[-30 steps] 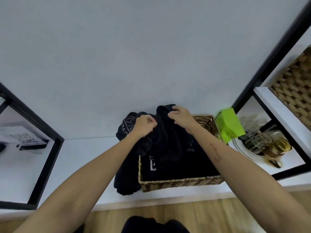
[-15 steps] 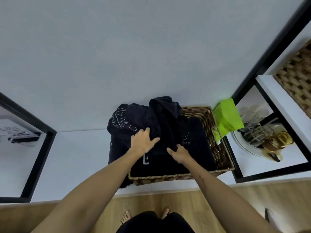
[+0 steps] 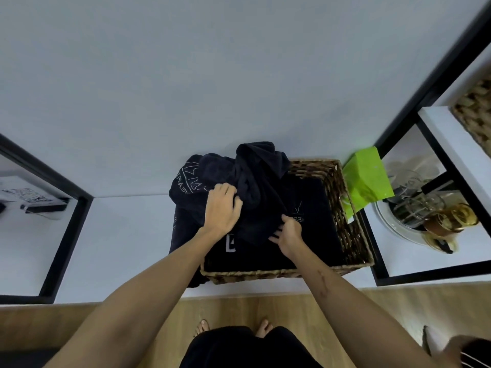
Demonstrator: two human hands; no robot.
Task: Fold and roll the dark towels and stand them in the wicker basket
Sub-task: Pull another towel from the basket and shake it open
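Dark towels (image 3: 255,187) lie heaped, unfolded, over the basket's (image 3: 345,224) left half and spill past its left rim onto the worktop (image 3: 127,235). We judge this the opening step: getting one towel free. Our left hand (image 3: 221,208) curls its fingers into the heap's top folds; our right hand (image 3: 288,232) pinches a fold nearer the front rim. Next we should lift one towel clear and spread it flat on the worktop's left side to fold.
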